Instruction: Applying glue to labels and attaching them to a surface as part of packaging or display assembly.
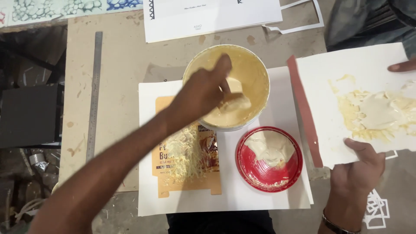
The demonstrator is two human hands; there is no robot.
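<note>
Left hand (pixel 203 93): reaches across the worktop (pixel 125 65) into the tub of glue (pixel 226 86), its fingers dipped in the pale paste; from behind the knuckles I cannot tell whether they are curled or spread, and no tool shows in them.
Tub of glue: a round, cream-coloured pot, lid off, standing on the far edge of the white sheet (pixel 260 190), near the middle of the worktop, so it sits within easy reach of both hands.
Right hand (pixel 357 167): grasps the near edge of the white card (pixel 346 86), thumb on top and fingers under, holding it flat and lifted at the right edge of the worktop, glued face up.
White card: a broad smear of yellowish and pale paste covers its right half; a red-brown strip runs along its left edge.
Red lid (pixel 268 158): lies inside up on the white sheet, just beside the tub on the near side, with a dab of paste in it.
Orange printed card (pixel 188 154): lies flat on the white sheet left of the lid, streaked with glue; the sheet beneath seems to keep glue off the worktop.
Steel ruler (pixel 94 95): lies along the left part of the worktop, well apart from the glue.
Another person's finger (pixel 401 66): touches the far right edge of the white card.
</note>
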